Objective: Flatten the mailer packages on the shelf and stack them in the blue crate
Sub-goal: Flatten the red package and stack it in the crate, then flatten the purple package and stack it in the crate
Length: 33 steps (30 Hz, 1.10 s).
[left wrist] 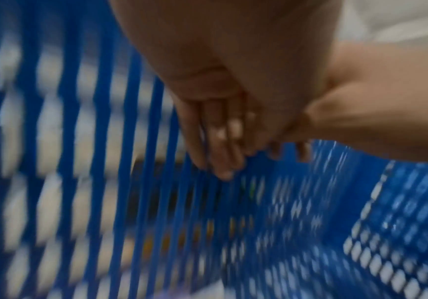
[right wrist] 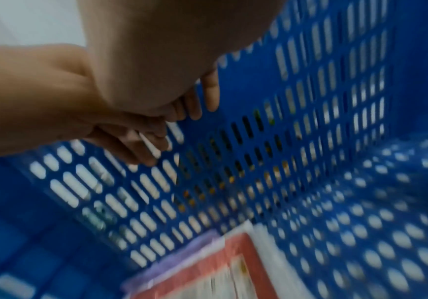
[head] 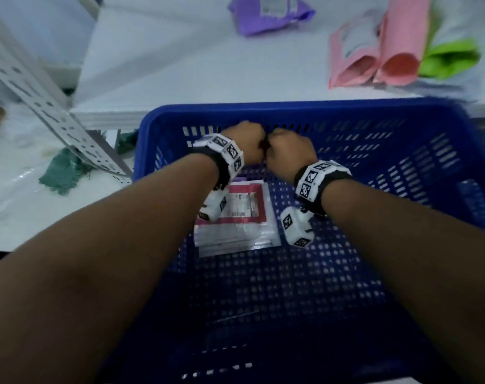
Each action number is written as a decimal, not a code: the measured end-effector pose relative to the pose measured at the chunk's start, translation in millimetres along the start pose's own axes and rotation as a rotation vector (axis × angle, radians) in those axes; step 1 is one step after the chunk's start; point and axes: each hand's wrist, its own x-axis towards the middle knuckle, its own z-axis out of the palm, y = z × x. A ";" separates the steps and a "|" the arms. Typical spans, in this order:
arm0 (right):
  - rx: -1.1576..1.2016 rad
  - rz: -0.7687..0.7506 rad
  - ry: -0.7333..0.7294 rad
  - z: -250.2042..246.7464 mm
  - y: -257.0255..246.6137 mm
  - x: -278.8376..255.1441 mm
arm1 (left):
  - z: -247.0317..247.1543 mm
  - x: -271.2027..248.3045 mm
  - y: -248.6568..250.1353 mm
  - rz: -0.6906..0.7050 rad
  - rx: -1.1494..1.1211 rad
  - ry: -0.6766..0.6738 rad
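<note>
Below both hands (head: 266, 146), flattened mailers (head: 235, 220) lie in crate (head: 402, 167).

A white shelf board (head: 180, 70) fills the far side under dim, bluish light, a slotted grey metal upright (head: 55, 117) slants at left above clear plastic wrapping (head: 14, 184) and a green cloth (head: 64, 173).

A white shelf (head: 180, 65) stretches beyond the hands, carrying loose mailers. A purple mailer (head: 269, 15) lies ahead of the hands at the far edge. To the right of the hands, 2 pink mailers (head: 380, 56) lie side by side, open mouths facing the person, with a green mailer (head: 449, 58) just beside them. The blue crate (head: 402, 112) stands against the shelf's near edge, beneath the hands.
</note>
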 end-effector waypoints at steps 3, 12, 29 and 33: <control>-0.063 -0.029 0.155 -47.7 12.7 2.7 | -50.1 -2.5 8.7 0.143 -0.022 0.107; -0.043 0.130 0.115 -74.9 15.7 42.4 | -78.2 9.0 -26.7 -0.253 -0.043 0.251; -0.159 0.142 -0.257 -93.4 -1.1 155.5 | -110.7 72.7 -51.4 -0.233 0.212 0.040; -0.245 0.158 -0.303 -82.1 -0.1 170.4 | -111.2 67.9 -47.4 -0.205 0.276 0.064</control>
